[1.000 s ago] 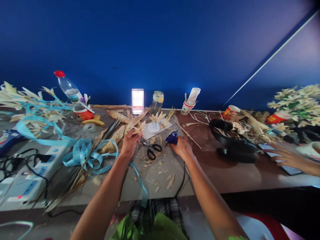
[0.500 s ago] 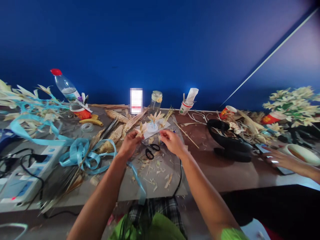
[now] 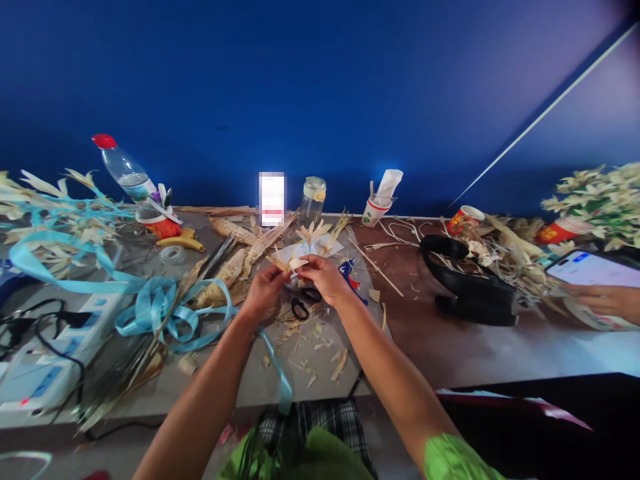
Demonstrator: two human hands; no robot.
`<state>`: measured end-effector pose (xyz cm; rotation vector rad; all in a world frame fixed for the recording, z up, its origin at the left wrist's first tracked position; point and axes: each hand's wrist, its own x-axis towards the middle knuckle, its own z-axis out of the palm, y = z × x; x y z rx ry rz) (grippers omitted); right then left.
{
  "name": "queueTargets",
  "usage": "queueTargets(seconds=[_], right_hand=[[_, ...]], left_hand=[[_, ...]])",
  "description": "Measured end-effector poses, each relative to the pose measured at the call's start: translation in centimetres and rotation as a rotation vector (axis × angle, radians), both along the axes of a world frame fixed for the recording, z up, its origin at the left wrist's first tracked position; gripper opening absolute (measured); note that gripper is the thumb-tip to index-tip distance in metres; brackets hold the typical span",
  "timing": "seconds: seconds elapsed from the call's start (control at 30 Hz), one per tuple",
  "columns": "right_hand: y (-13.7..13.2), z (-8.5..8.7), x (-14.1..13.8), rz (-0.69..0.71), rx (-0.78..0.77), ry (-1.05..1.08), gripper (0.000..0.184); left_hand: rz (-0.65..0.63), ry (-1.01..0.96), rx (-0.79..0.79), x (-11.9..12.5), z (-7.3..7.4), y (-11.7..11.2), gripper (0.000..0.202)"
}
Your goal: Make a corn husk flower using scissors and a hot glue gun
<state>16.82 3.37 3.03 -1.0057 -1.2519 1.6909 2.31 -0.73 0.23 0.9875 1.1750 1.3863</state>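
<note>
Close together over the table's middle, both my hands work on pale corn husk pieces. My left hand [image 3: 264,291] pinches a small corn husk flower [image 3: 279,263] by its base. The fingers of my right hand [image 3: 326,277] are closed on a pale husk petal [image 3: 299,263] set against that flower. Just below lie black-handled scissors [image 3: 301,307], their blades partly covered by my hands. Behind my hands, another husk flower [image 3: 312,232] stands over a white sheet [image 3: 327,249]. Beside my right wrist is a blue tool with a red part [image 3: 347,270].
Blue ribbon [image 3: 163,307] coils at left by a power strip [image 3: 75,347]. Corn cobs [image 3: 225,273], a glass jar [image 3: 313,200] and a lit screen [image 3: 271,200] stand or lie behind. At right are a black headband-like object [image 3: 467,287] and another person's hand [image 3: 605,300] with a phone [image 3: 595,270].
My right hand has moved left to meet my left hand, bringing a husk petal against the flower. The other person's hand has lifted the phone off the table.
</note>
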Motion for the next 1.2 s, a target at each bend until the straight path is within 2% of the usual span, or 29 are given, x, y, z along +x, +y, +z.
queueTargets(seconds=[0.1,0.23,0.4,0.47,0.57,0.67,0.77,0.93,1.0,1.1,1.2], right_hand=[[-0.1,-1.0,-0.4,0.017,0.064,-0.058,0.024],[-0.1,-1.9,-0.7,-0.032,0.217,-0.148,0.021],[-0.5,-2.0,-0.7,-0.118,0.366,-0.285,0.017],[-0.7,-1.9,-0.7,-0.153,0.387,-0.296,0.018],[-0.6,-2.0,-0.7,-0.18,0.361,-0.236,0.021],[-0.6,-1.9,-0.7,-0.151,0.286,-0.177,0.023],[-0.7,-1.3,-0.4,-0.067,0.156,-0.087,0.025],[-0.5,0.2,1.3,0.173,-0.079,0.143,0.038],[-0.3,0.5,2.1,0.177,-0.142,0.209,0.041],[0.0,0.6,3.0,0.161,-0.158,0.229,0.042],[-0.2,0.8,3.1,0.17,-0.08,0.128,0.05]], left_hand=[[0.001,0.007,-0.011,0.1,0.1,0.0,0.016],[0.011,0.097,0.019,0.4,-0.2,0.0,0.01],[0.057,0.333,0.109,0.8,0.3,-0.5,0.01],[0.041,0.369,0.176,1.0,0.7,-0.8,0.01],[-0.011,0.367,0.235,1.0,1.1,-1.0,0.01],[-0.004,0.395,0.236,1.0,1.1,-1.0,0.006],[0.049,0.475,0.274,0.9,1.1,-1.0,0.007],[0.14,0.608,0.317,0.5,0.9,-1.0,0.017],[0.167,0.648,0.34,0.3,0.7,-1.0,0.015],[0.184,0.719,0.389,0.0,0.3,-0.8,0.013],[0.194,0.776,0.414,-0.2,-0.1,-0.6,0.014]])
